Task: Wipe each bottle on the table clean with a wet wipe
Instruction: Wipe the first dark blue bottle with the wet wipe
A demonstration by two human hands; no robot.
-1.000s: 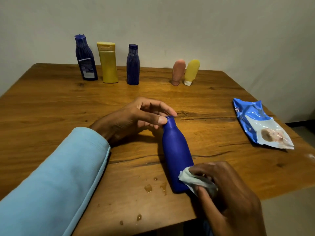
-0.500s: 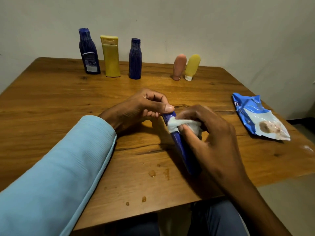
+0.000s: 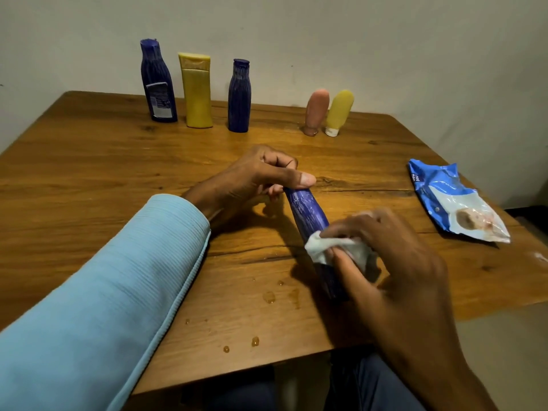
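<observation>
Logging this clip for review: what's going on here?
A person is wiping a dark blue plastic bottle over the wooden table. The left hand pinches its cap end; the right hand rubs a white wet wipe around its body. Five other bottles stand along the far edge.
</observation>
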